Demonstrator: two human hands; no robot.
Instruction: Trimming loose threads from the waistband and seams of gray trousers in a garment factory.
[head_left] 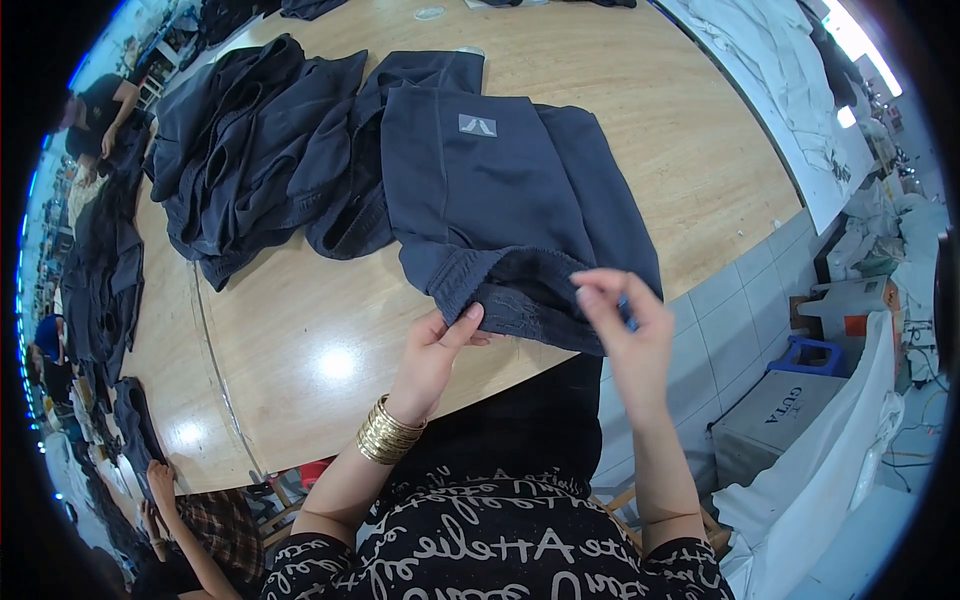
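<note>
Nearest: black top [490, 540] with pale script, then two bare forearms reaching up over the bench [330, 400]. Stacked gold bangles [389, 432] on the left wrist. Left hand [432, 345]: thumb inside the opening, fingers clamped on the gathered waistband [515, 318] of a dark garment [490, 190], near its left corner. Right hand [632, 325]: over the waistband's right part, fingers curled, thumb and index tips close together; whether they pinch cloth, cannot tell. Small blue item [627, 312] at those fingers, partly hidden.

Garment lies on the bench's near edge, waistband toward the wearer, opening gaping; grey patch [477, 125] with pale mark higher up. Beside it, to the left, a rumpled heap of dark garments [240, 150]. Right, beyond the edge: tiled floor [735, 320], pale box [775, 420], blue stool [805, 355], white cloth [810, 480].

Lower left, a co-worker's hand [160, 485] at dark cloth [137, 425]. Farther, upper left, another person [100, 115] by more dark cloth. Upper right, white sheeting [760, 80].
</note>
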